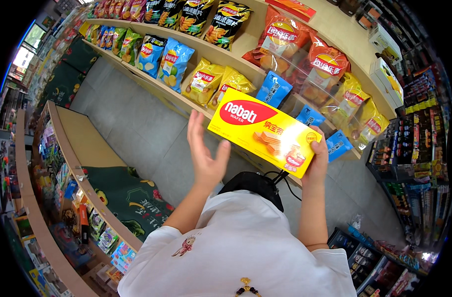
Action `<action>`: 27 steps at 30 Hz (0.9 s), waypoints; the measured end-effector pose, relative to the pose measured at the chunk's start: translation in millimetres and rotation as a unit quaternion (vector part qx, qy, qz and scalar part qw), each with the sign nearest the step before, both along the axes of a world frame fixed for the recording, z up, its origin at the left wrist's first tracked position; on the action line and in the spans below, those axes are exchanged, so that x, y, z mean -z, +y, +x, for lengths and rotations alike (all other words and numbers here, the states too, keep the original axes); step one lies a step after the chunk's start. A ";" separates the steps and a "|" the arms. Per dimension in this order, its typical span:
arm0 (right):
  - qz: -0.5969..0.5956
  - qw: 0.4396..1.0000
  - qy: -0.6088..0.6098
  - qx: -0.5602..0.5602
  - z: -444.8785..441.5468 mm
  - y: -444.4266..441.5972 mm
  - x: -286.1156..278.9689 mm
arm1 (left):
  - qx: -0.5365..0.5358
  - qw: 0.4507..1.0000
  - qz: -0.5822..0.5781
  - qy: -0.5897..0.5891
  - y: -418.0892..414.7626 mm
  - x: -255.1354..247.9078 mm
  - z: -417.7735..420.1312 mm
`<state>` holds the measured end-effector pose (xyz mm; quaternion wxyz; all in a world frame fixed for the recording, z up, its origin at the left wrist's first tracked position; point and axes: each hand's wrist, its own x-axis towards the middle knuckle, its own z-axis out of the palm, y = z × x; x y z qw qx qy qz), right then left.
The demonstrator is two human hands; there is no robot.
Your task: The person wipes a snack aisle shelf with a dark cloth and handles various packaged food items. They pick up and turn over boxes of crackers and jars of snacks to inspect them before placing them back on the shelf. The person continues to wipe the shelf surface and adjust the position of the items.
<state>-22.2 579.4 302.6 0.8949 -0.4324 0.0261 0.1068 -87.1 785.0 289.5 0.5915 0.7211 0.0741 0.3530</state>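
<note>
A yellow Nabati wafer box (pixel 248 137) with a red oval logo is tilted in front of me, its printed face up. My right hand (pixel 317 159) grips its right end, the thumb over the front and the other fingers mostly hidden behind. Just off the box's left end, my left hand (pixel 207 152) is held with fingers spread and holds nothing. Beyond the box, yellow Lay's chip bags (pixel 203 81) and blue packets (pixel 273 89) stand on the lower tier of a wooden shelf (pixel 263 76).
Large red Lay's bags (pixel 285 37) stand behind a clear panel. Black chip bags (pixel 228 22) line the upper tier. Left is a wooden shelf unit (pixel 77 167) of small packaged goods, with a green printed cloth (pixel 129 200) beside it. Dark display racks (pixel 411 156) stand right. Grey tile floor (pixel 137 107) runs between.
</note>
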 end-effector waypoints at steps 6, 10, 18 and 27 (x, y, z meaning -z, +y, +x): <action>0.046 0.998 -0.041 -0.011 6.5 -8.6 6.8 | 0.198 0.904 -0.378 0.040 15.1 -5.1 2.9; 0.044 0.998 -0.035 -0.002 8.4 -8.9 1.7 | 0.201 0.903 -0.379 0.031 10.7 -7.7 -0.7; 0.049 0.998 -0.042 -0.009 6.6 -5.2 -1.7 | 0.199 0.899 -0.390 0.016 10.8 -7.3 -2.1; -0.147 0.982 -0.120 0.010 9.2 3.2 -4.4 | 0.158 0.879 -0.450 0.011 12.2 3.8 -0.3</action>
